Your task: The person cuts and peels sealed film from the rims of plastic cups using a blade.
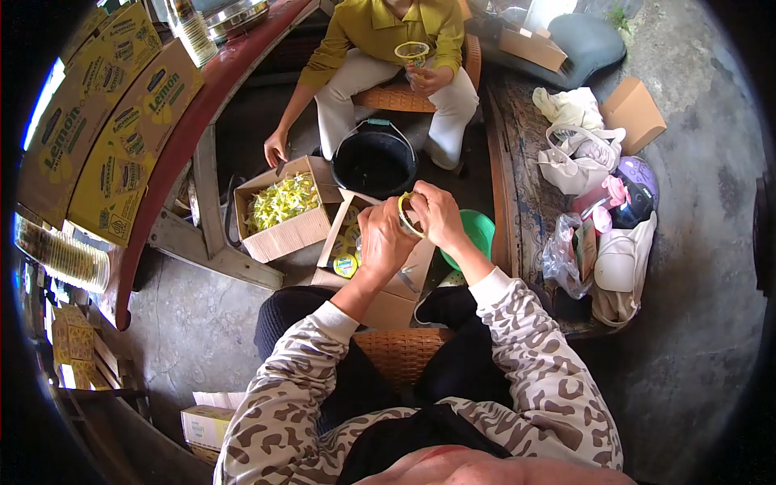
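My left hand [383, 238] is wrapped round a clear plastic cup with a yellow rim [403, 217], held tilted in front of me. The fingers of my right hand [437, 213] are closed at the cup's rim; whether they also hold something small is hidden. Below my hands stands an open cardboard box [398, 284] with several cups in it, one showing a yellow and green lid [346, 265]. Beyond my left hand is a carton of yellow and white sachets [281, 202]. A black bucket [373, 162] stands just past my hands, and a green basin [475, 232] lies to the right.
Across from me sits a person in a yellow shirt [368, 36], holding a similar cup [412, 55]. Lemon cartons [133, 141] and stacked cups [69, 257] stand on the red-edged table [162, 162] at left. Bags [578, 158] and a helmet [634, 190] lie on the bench at right.
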Available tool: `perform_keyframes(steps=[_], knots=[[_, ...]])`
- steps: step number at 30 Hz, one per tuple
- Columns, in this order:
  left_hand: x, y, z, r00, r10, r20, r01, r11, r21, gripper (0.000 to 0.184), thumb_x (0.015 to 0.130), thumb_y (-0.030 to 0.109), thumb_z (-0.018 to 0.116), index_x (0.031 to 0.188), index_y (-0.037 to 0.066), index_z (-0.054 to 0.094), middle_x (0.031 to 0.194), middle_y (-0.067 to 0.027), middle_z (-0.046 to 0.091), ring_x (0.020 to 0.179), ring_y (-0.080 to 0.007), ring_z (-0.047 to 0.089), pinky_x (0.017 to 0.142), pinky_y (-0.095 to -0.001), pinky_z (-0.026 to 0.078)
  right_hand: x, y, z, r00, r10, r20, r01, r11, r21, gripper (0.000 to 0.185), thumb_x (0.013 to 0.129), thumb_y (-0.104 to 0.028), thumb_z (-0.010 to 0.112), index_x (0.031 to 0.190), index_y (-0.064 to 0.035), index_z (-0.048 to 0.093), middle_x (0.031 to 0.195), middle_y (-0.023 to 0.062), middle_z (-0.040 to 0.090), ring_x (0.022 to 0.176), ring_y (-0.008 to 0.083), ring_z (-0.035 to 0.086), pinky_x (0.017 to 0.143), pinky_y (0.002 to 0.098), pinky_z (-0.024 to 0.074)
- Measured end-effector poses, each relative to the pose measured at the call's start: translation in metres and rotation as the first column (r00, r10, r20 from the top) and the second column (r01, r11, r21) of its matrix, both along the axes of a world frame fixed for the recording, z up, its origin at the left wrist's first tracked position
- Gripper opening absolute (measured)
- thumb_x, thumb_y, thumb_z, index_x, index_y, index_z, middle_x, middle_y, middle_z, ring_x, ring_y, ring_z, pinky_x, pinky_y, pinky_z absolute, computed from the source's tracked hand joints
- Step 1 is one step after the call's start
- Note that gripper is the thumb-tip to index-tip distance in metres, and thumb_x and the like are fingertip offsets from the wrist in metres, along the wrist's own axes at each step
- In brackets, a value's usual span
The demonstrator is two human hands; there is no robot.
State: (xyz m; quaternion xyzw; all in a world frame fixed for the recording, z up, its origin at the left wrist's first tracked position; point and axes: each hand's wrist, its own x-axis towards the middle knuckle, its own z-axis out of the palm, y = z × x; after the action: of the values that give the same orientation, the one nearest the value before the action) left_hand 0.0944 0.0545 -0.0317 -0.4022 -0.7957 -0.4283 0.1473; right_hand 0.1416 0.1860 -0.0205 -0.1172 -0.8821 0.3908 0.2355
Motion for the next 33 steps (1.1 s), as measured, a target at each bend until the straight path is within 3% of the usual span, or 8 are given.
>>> perform_keyframes(steps=[9, 11, 14, 17, 20, 24, 28, 33], knots=[[-0.012, -0.015, 0.001, 0.994, -0.099, -0.04, 0.099, 0.995, -0.005, 0.044, 0.069, 0.02, 0.079, 0.103, 0.004, 0.058, 0.091, -0.0163, 0.065, 0.087, -0.0383, 0.063, 0.081, -0.0484, 0.046, 0.007, 0.006, 0.011, 0.99, 0.122, 0.071, -0.136, 0.959, 0.248, 0.023, 0.092, -0.025, 0.058, 0.087, -0.0038, 0.052, 0.084, 0.0166, 0.059, 0.079, 0.0408, 0.06, 0.066, 0.0493, 0.0465], [-0.016, -0.022, 0.0, 0.962, -0.211, 0.176, 0.228, 0.97, -0.084, 0.049, 0.064, 0.019, 0.078, 0.106, 0.006, 0.056, 0.097, -0.0146, 0.064, 0.096, -0.038, 0.062, 0.091, -0.0482, 0.041, 0.011, 0.005, 0.009, 0.988, 0.138, 0.075, -0.154, 0.944, 0.293, 0.024, 0.092, -0.027, 0.06, 0.089, -0.0043, 0.052, 0.086, 0.015, 0.06, 0.081, 0.0393, 0.062, 0.066, 0.048, 0.0485], [-0.019, -0.024, -0.003, 0.96, -0.226, 0.166, 0.247, 0.961, -0.121, 0.047, 0.064, 0.02, 0.078, 0.103, 0.007, 0.056, 0.093, -0.0135, 0.064, 0.094, -0.0364, 0.062, 0.092, -0.0486, 0.041, 0.012, 0.002, 0.009, 0.977, 0.196, 0.09, -0.215, 0.911, 0.352, 0.026, 0.093, -0.029, 0.059, 0.09, -0.0043, 0.052, 0.086, 0.0144, 0.061, 0.082, 0.0383, 0.063, 0.066, 0.0476, 0.0494], [-0.021, -0.024, -0.001, 0.964, -0.241, 0.112, 0.255, 0.958, -0.132, 0.044, 0.063, 0.02, 0.078, 0.099, 0.007, 0.056, 0.088, -0.013, 0.063, 0.091, -0.0359, 0.062, 0.09, -0.0483, 0.042, 0.011, 0.003, 0.009, 0.981, 0.184, 0.062, -0.194, 0.921, 0.337, 0.021, 0.092, -0.023, 0.061, 0.091, -0.0047, 0.05, 0.08, 0.0144, 0.057, 0.077, 0.0383, 0.062, 0.064, 0.047, 0.0462], [-0.024, -0.023, 0.002, 0.962, -0.239, 0.135, 0.251, 0.964, -0.086, 0.042, 0.063, 0.021, 0.079, 0.096, 0.006, 0.056, 0.084, -0.0128, 0.063, 0.086, -0.0359, 0.063, 0.085, -0.0467, 0.045, 0.01, 0.012, 0.011, 0.966, 0.207, 0.157, -0.232, 0.959, 0.163, 0.034, 0.092, -0.037, 0.059, 0.085, -0.0049, 0.053, 0.08, 0.0161, 0.063, 0.078, 0.0395, 0.064, 0.065, 0.0486, 0.0478], [-0.035, -0.026, 0.0, 0.948, -0.211, 0.238, 0.206, 0.977, 0.046, 0.046, 0.066, 0.023, 0.084, 0.097, 0.003, 0.057, 0.085, -0.0162, 0.067, 0.082, -0.0367, 0.067, 0.072, -0.0433, 0.052, 0.004, 0.029, -0.003, 0.978, 0.168, 0.124, -0.154, 0.982, -0.112, 0.037, 0.099, -0.033, 0.056, 0.081, -0.0009, 0.054, 0.061, 0.0111, 0.042, 0.059, 0.0152, 0.039, 0.057, 0.0347, 0.0389], [-0.045, -0.032, 0.016, 0.906, -0.141, 0.399, 0.11, 0.989, 0.1, 0.058, 0.066, 0.019, 0.089, 0.11, 0.001, 0.057, 0.102, -0.0121, 0.068, 0.095, -0.0239, 0.068, 0.084, -0.0338, 0.053, -0.004, 0.05, -0.039, 0.953, 0.103, 0.286, -0.099, 0.995, -0.026, 0.033, 0.095, -0.031, 0.06, 0.087, 0.0009, 0.058, 0.067, 0.0161, 0.057, 0.061, 0.0241, 0.055, 0.06, 0.0377, 0.0437], [-0.057, -0.036, 0.028, 0.891, -0.079, 0.447, -0.004, 0.983, 0.182, 0.057, 0.067, 0.018, 0.09, 0.11, 0.0, 0.057, 0.101, -0.0099, 0.067, 0.096, -0.0198, 0.065, 0.085, -0.0314, 0.051, -0.008, 0.066, -0.142, 0.86, 0.291, 0.419, -0.331, 0.943, 0.024, 0.02, 0.085, -0.022, 0.061, 0.087, -0.0031, 0.067, 0.09, 0.0205, 0.069, 0.085, 0.0395, 0.066, 0.075, 0.0489, 0.051]])
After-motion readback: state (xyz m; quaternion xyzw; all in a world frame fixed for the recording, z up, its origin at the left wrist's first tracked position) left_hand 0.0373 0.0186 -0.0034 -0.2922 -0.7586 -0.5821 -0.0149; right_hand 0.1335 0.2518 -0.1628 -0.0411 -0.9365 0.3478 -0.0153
